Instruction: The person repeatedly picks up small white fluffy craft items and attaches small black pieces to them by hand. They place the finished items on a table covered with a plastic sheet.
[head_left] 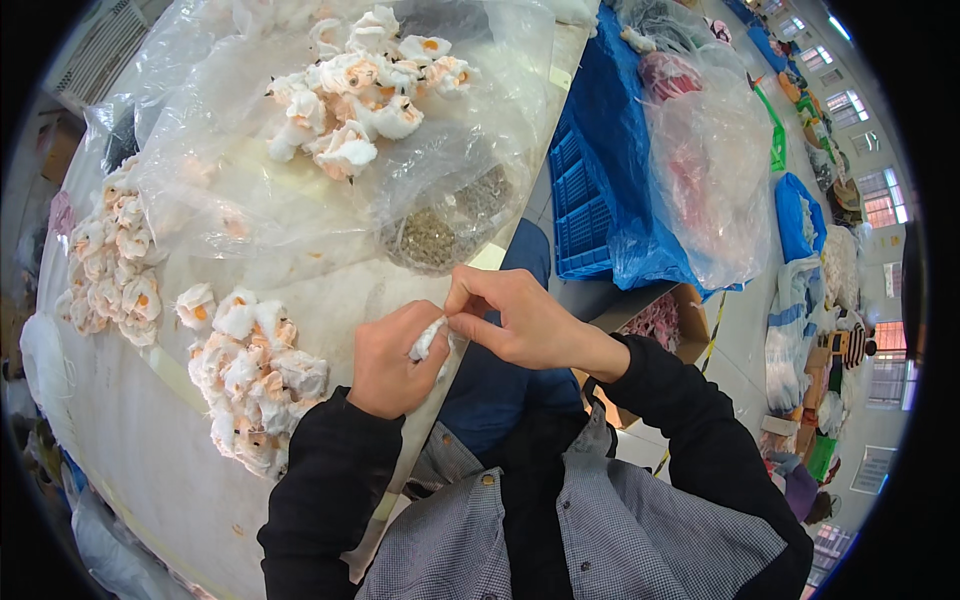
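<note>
My left hand [393, 362] is closed around a small white fluffy plush piece [428, 340], which pokes out between thumb and fingers near the table's right edge. My right hand [525, 322] meets it from the right, thumb and forefinger pinched together just above the piece. Whatever sits in that pinch is too small to make out. Beside my left hand lies a pile of white and peach plush pieces [255, 375], some with orange and dark spots. Beyond both hands, a clear bag of tiny brownish bits [425, 240] rests on the table.
More plush pieces lie in a far pile [355, 90] on clear plastic sheeting [240, 190] and in a left pile [115, 265]. Right of the table [160, 430] stands a blue crate [580, 205] with blue and clear bags. A cardboard box [690, 325] holds pink scraps.
</note>
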